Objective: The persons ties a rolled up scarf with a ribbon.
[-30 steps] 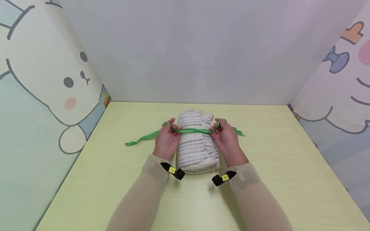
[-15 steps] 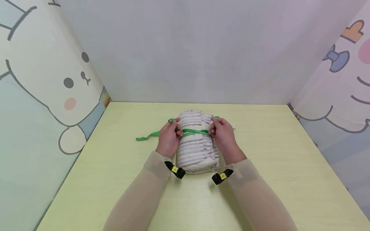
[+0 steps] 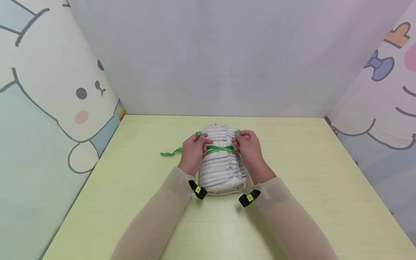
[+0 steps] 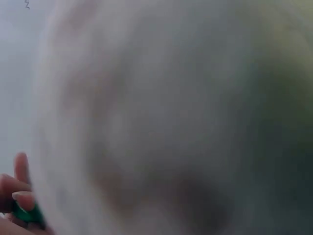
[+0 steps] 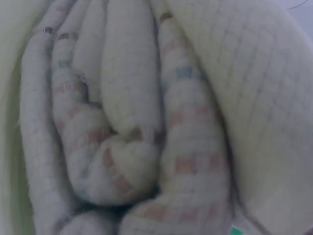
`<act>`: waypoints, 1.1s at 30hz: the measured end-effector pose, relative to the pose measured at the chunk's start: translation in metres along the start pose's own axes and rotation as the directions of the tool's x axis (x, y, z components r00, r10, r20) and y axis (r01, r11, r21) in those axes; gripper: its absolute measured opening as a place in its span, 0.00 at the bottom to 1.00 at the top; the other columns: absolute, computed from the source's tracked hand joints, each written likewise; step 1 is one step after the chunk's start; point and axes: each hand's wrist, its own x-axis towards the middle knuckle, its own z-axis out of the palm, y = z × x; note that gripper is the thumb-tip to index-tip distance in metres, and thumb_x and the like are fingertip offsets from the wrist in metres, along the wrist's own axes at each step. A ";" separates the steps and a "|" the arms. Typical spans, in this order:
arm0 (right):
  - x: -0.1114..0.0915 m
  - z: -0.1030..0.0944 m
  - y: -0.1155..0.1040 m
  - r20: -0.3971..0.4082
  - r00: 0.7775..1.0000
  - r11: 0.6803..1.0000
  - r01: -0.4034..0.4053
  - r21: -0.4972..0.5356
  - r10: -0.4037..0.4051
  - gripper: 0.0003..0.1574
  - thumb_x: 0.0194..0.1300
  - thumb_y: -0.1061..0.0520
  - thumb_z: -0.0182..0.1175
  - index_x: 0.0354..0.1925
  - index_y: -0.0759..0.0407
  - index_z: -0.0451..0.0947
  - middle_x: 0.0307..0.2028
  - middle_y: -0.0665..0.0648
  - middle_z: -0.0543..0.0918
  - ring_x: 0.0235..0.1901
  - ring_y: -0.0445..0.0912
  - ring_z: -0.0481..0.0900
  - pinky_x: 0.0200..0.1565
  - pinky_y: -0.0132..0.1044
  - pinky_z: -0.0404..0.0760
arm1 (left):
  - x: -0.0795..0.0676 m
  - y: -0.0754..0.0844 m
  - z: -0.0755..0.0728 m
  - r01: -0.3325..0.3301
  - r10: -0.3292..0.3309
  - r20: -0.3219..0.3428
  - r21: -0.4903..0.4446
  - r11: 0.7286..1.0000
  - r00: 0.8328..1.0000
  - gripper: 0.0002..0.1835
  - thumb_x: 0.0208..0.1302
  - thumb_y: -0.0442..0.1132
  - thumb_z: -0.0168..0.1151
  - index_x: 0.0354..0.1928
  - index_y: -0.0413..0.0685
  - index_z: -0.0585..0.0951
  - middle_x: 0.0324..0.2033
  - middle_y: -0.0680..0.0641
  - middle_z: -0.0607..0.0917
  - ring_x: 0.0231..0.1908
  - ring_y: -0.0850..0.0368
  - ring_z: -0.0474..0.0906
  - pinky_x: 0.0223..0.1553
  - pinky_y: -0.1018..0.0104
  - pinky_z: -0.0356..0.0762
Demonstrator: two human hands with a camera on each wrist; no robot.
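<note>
A folded striped cloth (image 3: 216,173), probably a towel, lies on the table with a green ribbon (image 3: 218,148) crossing over its upper half. On its left edge, my left hand (image 3: 191,151) pinches one part of the ribbon between thumb and fingers; a loose tail (image 3: 169,154) trails out leftward. Over the right edge, my right hand (image 3: 251,148) pinches the other part. In the left wrist view, fingers (image 4: 17,186) hold green ribbon (image 4: 28,214), while blurred cloth fills most of the picture. The right wrist view shows the layered folds (image 5: 190,147) up close.
The pale yellow table (image 3: 308,173) meets a plain grey-white wall (image 3: 221,65) at the back. Side walls with cartoon pictures (image 3: 81,94) stand left and right. A small black camera sits on each wrist, the left camera (image 3: 198,190) near the cloth's lower edge.
Both hands have come closer together over the cloth, carrying the ribbon parts inward. The left tail has slid to the right; the right tail no longer shows.
</note>
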 end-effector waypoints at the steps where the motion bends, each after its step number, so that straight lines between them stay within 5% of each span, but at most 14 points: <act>1: 0.000 0.000 -0.001 0.005 1.000 1.000 -0.003 -0.002 0.003 0.07 0.81 0.58 0.52 0.50 0.58 0.64 0.36 0.56 0.81 0.24 0.42 0.68 0.31 0.31 0.74 | 0.000 0.001 0.001 -0.008 0.008 0.008 0.016 1.000 1.000 0.13 0.81 0.42 0.53 0.55 0.43 0.82 0.39 0.43 0.88 0.28 0.59 0.72 0.29 0.71 0.72; 12: -0.001 0.003 -0.008 0.076 0.997 0.998 0.003 -0.064 0.001 0.11 0.81 0.57 0.54 0.51 0.65 0.71 0.36 0.57 0.79 0.29 0.43 0.70 0.34 0.32 0.76 | 0.000 0.016 0.006 -0.124 0.100 0.121 0.210 0.970 0.988 0.14 0.82 0.42 0.52 0.54 0.42 0.83 0.38 0.47 0.88 0.31 0.60 0.72 0.31 0.73 0.70; 23: -0.001 0.004 -0.016 0.203 0.979 0.987 0.039 -0.153 -0.007 0.15 0.80 0.54 0.55 0.52 0.66 0.74 0.34 0.58 0.77 0.27 0.44 0.70 0.33 0.35 0.74 | 0.002 0.025 0.005 -0.201 0.124 0.240 0.325 0.924 0.963 0.14 0.81 0.41 0.51 0.59 0.44 0.79 0.38 0.49 0.89 0.49 0.48 0.81 0.48 0.59 0.72; 29: 0.002 0.007 -0.024 0.274 0.961 0.963 0.093 -0.254 -0.021 0.17 0.81 0.53 0.53 0.55 0.66 0.75 0.35 0.61 0.77 0.26 0.45 0.68 0.31 0.35 0.72 | 0.002 0.027 0.008 -0.229 0.119 0.298 0.366 0.902 0.947 0.15 0.81 0.41 0.53 0.63 0.51 0.78 0.41 0.55 0.89 0.44 0.56 0.80 0.47 0.63 0.70; 33: 0.003 0.009 -0.030 0.316 0.948 0.950 0.119 -0.288 -0.023 0.17 0.82 0.52 0.53 0.55 0.64 0.77 0.38 0.64 0.78 0.29 0.47 0.69 0.32 0.36 0.71 | 0.000 0.029 0.012 -0.225 0.123 0.313 0.316 0.922 0.942 0.16 0.81 0.41 0.53 0.65 0.52 0.79 0.43 0.46 0.87 0.32 0.58 0.76 0.38 0.66 0.73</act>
